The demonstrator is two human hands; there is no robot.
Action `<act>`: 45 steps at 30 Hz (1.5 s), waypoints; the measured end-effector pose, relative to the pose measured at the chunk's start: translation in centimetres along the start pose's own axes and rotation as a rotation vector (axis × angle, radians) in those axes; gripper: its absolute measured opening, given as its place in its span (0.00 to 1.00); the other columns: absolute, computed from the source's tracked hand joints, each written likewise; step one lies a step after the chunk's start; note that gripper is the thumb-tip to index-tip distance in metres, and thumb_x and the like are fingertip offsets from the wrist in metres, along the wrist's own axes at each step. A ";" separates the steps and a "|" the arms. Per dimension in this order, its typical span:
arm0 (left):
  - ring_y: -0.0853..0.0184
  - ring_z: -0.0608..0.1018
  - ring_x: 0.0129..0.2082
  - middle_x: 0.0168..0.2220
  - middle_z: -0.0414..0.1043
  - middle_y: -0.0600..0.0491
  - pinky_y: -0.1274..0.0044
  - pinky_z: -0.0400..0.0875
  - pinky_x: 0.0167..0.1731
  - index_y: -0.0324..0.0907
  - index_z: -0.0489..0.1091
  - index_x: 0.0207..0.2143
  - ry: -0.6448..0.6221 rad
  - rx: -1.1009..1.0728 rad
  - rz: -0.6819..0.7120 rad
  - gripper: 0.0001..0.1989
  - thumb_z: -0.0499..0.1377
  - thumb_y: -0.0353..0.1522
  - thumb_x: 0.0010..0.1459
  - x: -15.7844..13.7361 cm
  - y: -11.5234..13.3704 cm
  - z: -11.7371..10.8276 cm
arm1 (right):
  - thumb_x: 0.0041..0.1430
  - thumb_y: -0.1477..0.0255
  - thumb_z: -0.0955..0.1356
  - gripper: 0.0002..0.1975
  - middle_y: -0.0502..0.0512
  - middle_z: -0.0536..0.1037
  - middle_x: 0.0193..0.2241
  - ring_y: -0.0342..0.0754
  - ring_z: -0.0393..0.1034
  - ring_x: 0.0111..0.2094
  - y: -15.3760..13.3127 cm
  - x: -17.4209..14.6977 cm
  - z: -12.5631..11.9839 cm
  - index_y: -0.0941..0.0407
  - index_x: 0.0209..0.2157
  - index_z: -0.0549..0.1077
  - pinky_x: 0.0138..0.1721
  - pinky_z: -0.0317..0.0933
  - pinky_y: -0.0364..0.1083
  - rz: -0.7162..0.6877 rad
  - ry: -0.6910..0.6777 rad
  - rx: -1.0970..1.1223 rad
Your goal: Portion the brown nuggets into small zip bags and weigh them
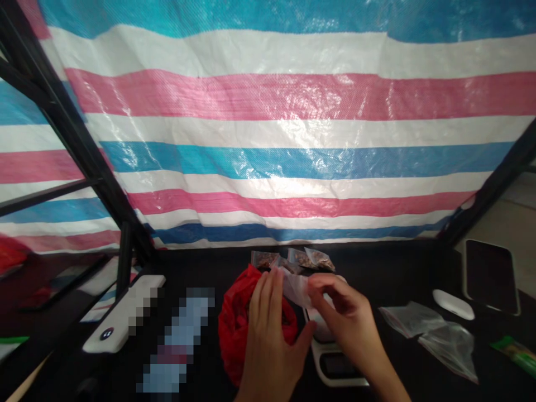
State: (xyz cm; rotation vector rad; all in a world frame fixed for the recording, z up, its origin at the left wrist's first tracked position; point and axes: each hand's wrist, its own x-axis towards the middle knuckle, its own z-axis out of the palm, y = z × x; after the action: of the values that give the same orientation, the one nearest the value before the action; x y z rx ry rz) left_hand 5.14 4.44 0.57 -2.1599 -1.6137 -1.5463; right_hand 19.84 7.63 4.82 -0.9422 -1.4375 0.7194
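Observation:
My right hand (349,315) pinches the edge of a small clear zip bag (296,287) between thumb and fingertips. Stretched out straight, the fingers of my left hand (272,329) lie against the other side of that bag, thumb apart. Whether the bag holds anything cannot be made out. Below and behind my left hand stands a red plastic bag (231,329), its mouth open around contents I cannot name. A white digital scale (320,365) sits partly hidden under my right hand.
Several small filled zip bags (320,259) lie at the back of the black table. To the right are flat clear bags (448,346), a white oval case (453,304), a phone (491,276) and a green packet (517,354). A white device (113,329) lies left.

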 end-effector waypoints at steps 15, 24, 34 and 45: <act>0.58 0.75 0.49 0.48 0.72 0.46 0.68 0.70 0.49 0.43 0.66 0.52 0.409 -0.204 -0.579 0.15 0.51 0.39 0.68 0.3 -3.4 -3.6 | 0.67 0.68 0.66 0.09 0.54 0.81 0.35 0.50 0.75 0.38 0.6 -0.8 5.3 0.53 0.40 0.79 0.42 0.67 0.47 0.106 -0.195 -0.124; 0.49 0.73 0.49 0.43 0.68 0.43 0.59 0.68 0.49 0.43 0.61 0.39 -0.095 0.190 -0.762 0.04 0.54 0.30 0.61 -0.3 -3.9 -4.9 | 0.61 0.79 0.67 0.17 0.54 0.81 0.51 0.56 0.68 0.52 2.4 -1.2 6.5 0.51 0.49 0.80 0.55 0.55 0.55 0.079 -0.548 -0.677; 0.50 0.76 0.46 0.42 0.69 0.44 0.65 0.69 0.41 0.45 0.57 0.40 -0.008 0.238 -0.724 0.09 0.57 0.32 0.59 -0.7 -3.7 -6.4 | 0.52 0.86 0.63 0.24 0.52 0.81 0.48 0.51 0.71 0.49 1.0 -0.3 4.1 0.51 0.44 0.80 0.51 0.56 0.51 0.067 -0.590 -0.596; 0.64 0.76 0.34 0.36 0.67 0.55 0.74 0.70 0.35 0.47 0.52 0.40 -0.062 -0.421 -0.798 0.17 0.57 0.25 0.54 -1.7 -1.9 -4.6 | 0.48 0.84 0.65 0.18 0.49 0.78 0.43 0.46 0.71 0.44 -1.6 -1.7 3.3 0.51 0.36 0.78 0.46 0.59 0.44 0.168 -0.770 -0.370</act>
State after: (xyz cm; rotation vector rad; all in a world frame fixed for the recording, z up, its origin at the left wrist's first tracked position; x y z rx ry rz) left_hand 0.68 1.63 0.74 -1.7969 -2.5715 -2.1842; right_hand 16.28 5.74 5.10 -1.1379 -2.2399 1.0282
